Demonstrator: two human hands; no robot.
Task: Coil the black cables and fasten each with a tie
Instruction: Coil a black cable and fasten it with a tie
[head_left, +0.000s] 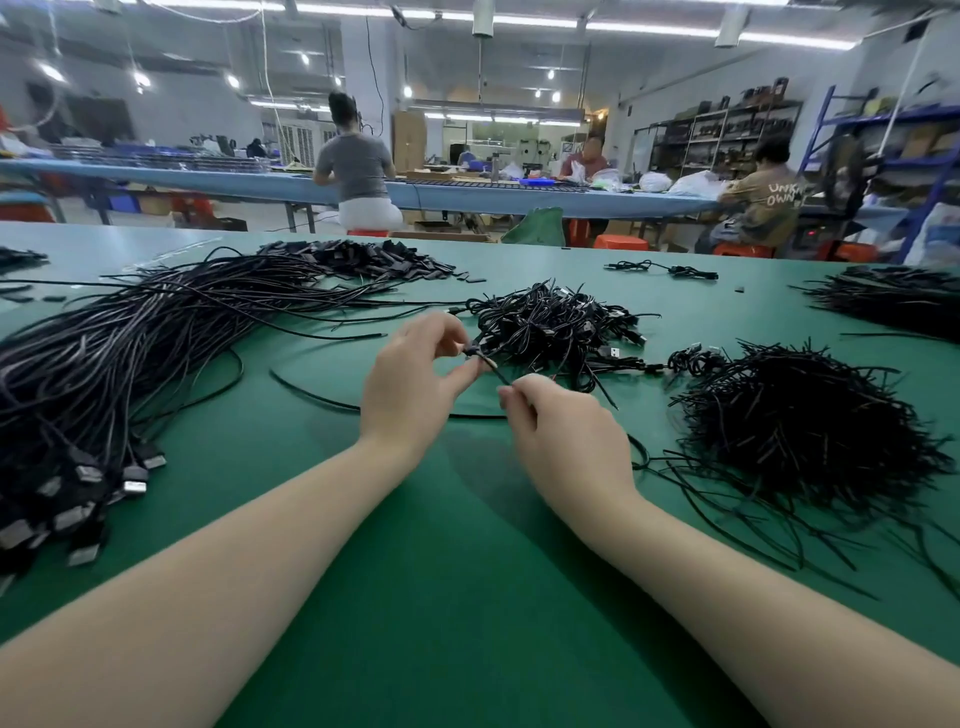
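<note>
**Starting the coil: control the cable end between both hands**

Your right hand (563, 426) is nearest you, fingers curled, pinching a thin black cable (491, 366) at its fingertips (511, 397). Your left hand (410, 379) sits just beyond and to the left, thumb and forefinger closed on the same cable near what looks like a small connector at its end; the exact part is too small to confirm. The short span between the two pinches is taut and raised off the green table (441, 571).

1. Keep both pinches light but firm. The cable is thin and likely springs back if released.
2. Follow the slack: a long loop of this cable appears to trail across the table in an arc below your left hand. Draw it in evenly so that it does not snag the neighbouring piles.
3. Form loops of equal size in the left hand, feeding with the right.
4. Take one tie from the heap of black ties (800, 426) on your right, near your right hand, only once the coil is held closed.

Beyond your hands lies the pile of finished coiled cables (550, 327); place the fastened coil there. To the left, the bundle of uncoiled cables (130, 353) with USB plugs (85, 475) supplies the next piece. Farther back lies a heap of small black parts (363, 260).
</note>
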